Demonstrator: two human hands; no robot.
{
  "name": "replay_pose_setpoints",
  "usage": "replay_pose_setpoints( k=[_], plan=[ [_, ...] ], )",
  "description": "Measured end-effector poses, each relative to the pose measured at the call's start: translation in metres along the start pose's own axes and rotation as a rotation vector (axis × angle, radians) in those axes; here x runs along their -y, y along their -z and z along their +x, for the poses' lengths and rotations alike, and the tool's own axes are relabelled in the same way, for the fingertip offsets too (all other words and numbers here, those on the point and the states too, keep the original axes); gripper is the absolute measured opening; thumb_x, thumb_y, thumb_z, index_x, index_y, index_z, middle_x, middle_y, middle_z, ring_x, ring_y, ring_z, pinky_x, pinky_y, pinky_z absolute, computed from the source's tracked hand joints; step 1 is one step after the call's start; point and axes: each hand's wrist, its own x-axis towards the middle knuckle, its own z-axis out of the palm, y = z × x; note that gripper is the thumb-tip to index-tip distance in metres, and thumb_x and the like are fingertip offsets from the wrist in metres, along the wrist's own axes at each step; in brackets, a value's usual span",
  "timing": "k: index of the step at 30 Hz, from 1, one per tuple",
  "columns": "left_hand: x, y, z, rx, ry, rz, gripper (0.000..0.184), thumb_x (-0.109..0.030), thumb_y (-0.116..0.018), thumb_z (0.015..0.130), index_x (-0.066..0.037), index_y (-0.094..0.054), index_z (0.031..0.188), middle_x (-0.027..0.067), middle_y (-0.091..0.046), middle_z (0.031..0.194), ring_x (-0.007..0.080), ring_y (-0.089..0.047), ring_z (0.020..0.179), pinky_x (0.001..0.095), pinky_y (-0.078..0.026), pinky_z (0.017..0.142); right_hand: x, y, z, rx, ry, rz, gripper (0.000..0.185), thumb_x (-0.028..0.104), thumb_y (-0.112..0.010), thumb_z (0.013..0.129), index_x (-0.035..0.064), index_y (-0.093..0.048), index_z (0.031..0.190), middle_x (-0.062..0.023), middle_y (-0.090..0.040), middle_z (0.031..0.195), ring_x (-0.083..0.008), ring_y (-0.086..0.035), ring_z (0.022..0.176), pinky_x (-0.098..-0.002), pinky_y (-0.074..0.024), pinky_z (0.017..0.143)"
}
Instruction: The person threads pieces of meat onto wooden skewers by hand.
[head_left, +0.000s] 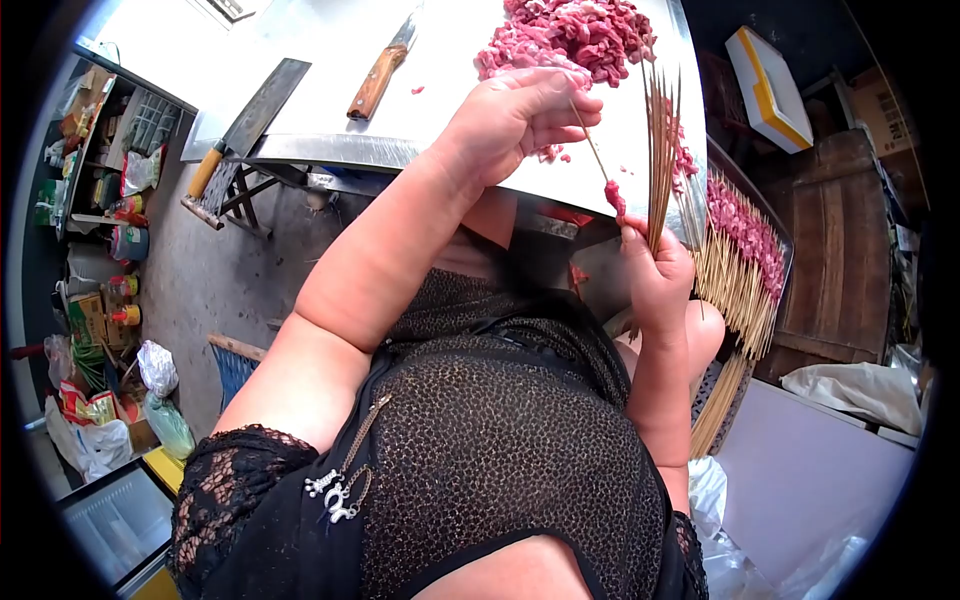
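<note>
My left hand [515, 118] is raised over the table's near edge, fingers closed around the upper end of a thin bamboo skewer [597, 150]. That skewer slants down to the right, with a small piece of red meat [614, 197] at its lower end. Lower and to the right, my right hand [657, 275] grips an upright bundle of bare skewers [660, 150]. Its thumb and fingertip are at the meat piece. Beyond both hands lies a heap of cut raw meat [580, 40] on the white tabletop [440, 95].
A cleaver [262, 108] overhangs the table's left edge, and a wooden-handled knife [380, 80] lies nearby. To the right, a tray holds rows of meat skewers [745, 260]. A white-and-yellow box [768, 88] stands farther right. Shelves with goods [110, 190] line the left.
</note>
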Motion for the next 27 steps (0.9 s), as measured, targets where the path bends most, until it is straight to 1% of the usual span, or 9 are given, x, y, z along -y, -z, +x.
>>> replay_pose_setpoints(
  k=[2,4,5,8,14,21,23,25,27],
  plan=[
    [0.002,-0.002,-0.003,0.005,0.002,-0.019,0.026,-0.019,-0.045,0.095,0.002,-0.054,0.108,0.0194,-0.063,0.103,0.0324,-0.063,0.095,0.0393,-0.053,0.083,-0.001,-0.001,-0.003,0.016,-0.125,0.170,0.015,0.008,-0.059,0.087,-0.0012,-0.063,0.099,0.0008,-0.055,0.069,-0.0048,-0.048,0.058,-0.0176,-0.0386,0.053],
    [0.002,-0.006,-0.009,0.010,-0.015,-0.035,0.024,-0.017,-0.042,0.096,0.001,-0.054,0.104,0.0195,-0.062,0.103,0.0314,-0.062,0.096,0.0393,-0.052,0.083,-0.004,-0.001,-0.006,0.115,-0.367,0.463,0.017,0.007,-0.058,0.088,-0.0008,-0.060,0.102,0.0035,-0.053,0.068,-0.0018,-0.041,0.052,-0.0147,-0.0317,0.046],
    [0.006,-0.006,-0.011,0.010,-0.013,-0.035,0.024,-0.017,-0.042,0.096,0.001,-0.054,0.104,0.0195,-0.062,0.103,0.0314,-0.062,0.096,0.0393,-0.052,0.083,-0.002,-0.006,-0.010,0.108,-0.381,0.495,0.016,0.007,-0.057,0.088,-0.0008,-0.059,0.102,0.0034,-0.050,0.066,-0.0014,-0.037,0.048,-0.0155,-0.0269,0.042],
    [0.015,-0.010,-0.018,-0.111,-0.042,-0.110,0.024,-0.016,-0.032,0.094,-0.002,-0.052,0.093,0.0160,-0.062,0.094,0.0285,-0.061,0.090,0.0434,-0.049,0.086,-0.005,-0.010,-0.015,0.102,-0.362,0.451,0.016,0.006,-0.057,0.088,-0.0005,-0.060,0.101,0.0030,-0.051,0.067,-0.0011,-0.039,0.052,-0.0151,-0.0298,0.045],
    [0.022,-0.011,-0.020,-0.065,-0.098,-0.277,0.017,-0.015,-0.035,0.089,-0.005,-0.047,0.082,0.0114,-0.058,0.082,0.0270,-0.059,0.084,0.0452,-0.046,0.088,-0.011,-0.018,-0.021,0.025,-0.027,0.018,0.015,0.006,-0.060,0.086,-0.0008,-0.064,0.098,0.0020,-0.052,0.073,-0.0041,-0.045,0.063,-0.0189,-0.0383,0.057],
    [0.035,-0.019,-0.019,0.033,-0.179,-0.270,0.018,-0.014,-0.033,0.089,-0.006,-0.047,0.082,0.0118,-0.057,0.083,0.0264,-0.057,0.086,0.0442,-0.044,0.088,-0.011,-0.027,-0.030,-0.001,-0.083,0.166,0.015,0.006,-0.059,0.087,-0.0008,-0.064,0.099,0.0038,-0.052,0.073,-0.0026,-0.044,0.061,-0.0167,-0.0353,0.054],
    [0.040,-0.023,-0.020,0.077,-0.202,-0.186,0.018,-0.014,-0.032,0.089,-0.006,-0.047,0.083,0.0115,-0.057,0.084,0.0250,-0.056,0.088,0.0415,-0.042,0.089,0.002,-0.026,-0.030,0.029,-0.221,0.358,0.016,0.007,-0.059,0.087,0.0000,-0.062,0.102,0.0047,-0.052,0.071,-0.0012,-0.043,0.058,-0.0151,-0.0324,0.050],
    [0.052,-0.026,-0.020,0.122,-0.171,-0.225,0.019,-0.014,-0.031,0.090,-0.005,-0.046,0.085,0.0113,-0.057,0.085,0.0233,-0.056,0.088,0.0377,-0.043,0.086,0.010,-0.027,-0.026,0.019,-0.214,0.368,0.017,0.007,-0.059,0.087,0.0004,-0.062,0.102,0.0048,-0.052,0.070,-0.0009,-0.042,0.056,-0.0147,-0.0313,0.049],
    [0.046,-0.040,-0.029,0.048,-0.015,-0.260,0.018,-0.014,-0.031,0.090,-0.005,-0.045,0.085,0.0112,-0.057,0.086,0.0229,-0.056,0.087,0.0373,-0.043,0.085,0.015,-0.029,-0.020,-0.032,-0.201,0.365,0.017,0.008,-0.059,0.088,0.0003,-0.061,0.103,0.0051,-0.052,0.069,-0.0006,-0.041,0.052,-0.0146,-0.0301,0.046]
  ],
)
